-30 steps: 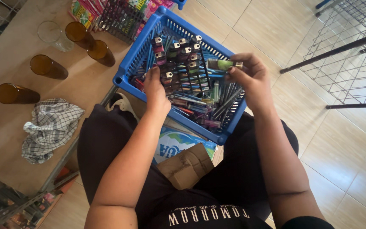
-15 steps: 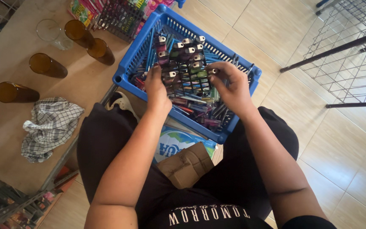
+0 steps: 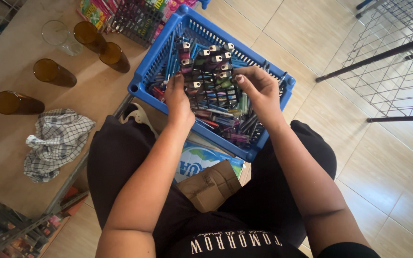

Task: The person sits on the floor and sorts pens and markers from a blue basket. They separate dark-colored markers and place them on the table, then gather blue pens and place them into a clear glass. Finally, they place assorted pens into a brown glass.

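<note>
Now, going from the left, on the wooden bench (image 3: 10, 143) I see four brown glass tumblers (image 3: 53, 72) lying down and a crumpled grey checked cloth (image 3: 56, 143); these I leave alone. My left hand (image 3: 178, 98) rests flat, fingers together, on the near end of the packed block of small coloured lighters with metal tops (image 3: 209, 79), which stands inside the blue plastic slotted basket (image 3: 144, 79) on my lap. My right hand (image 3: 259, 88) is curled, fingertips pinching at the block's right edge; whether it grips one lighter I cannot tell. To do this well, I think the left must keep the rows steady while the right moves slowly, so loose pens (image 3: 244, 126) below do not push the rows over.
</note>
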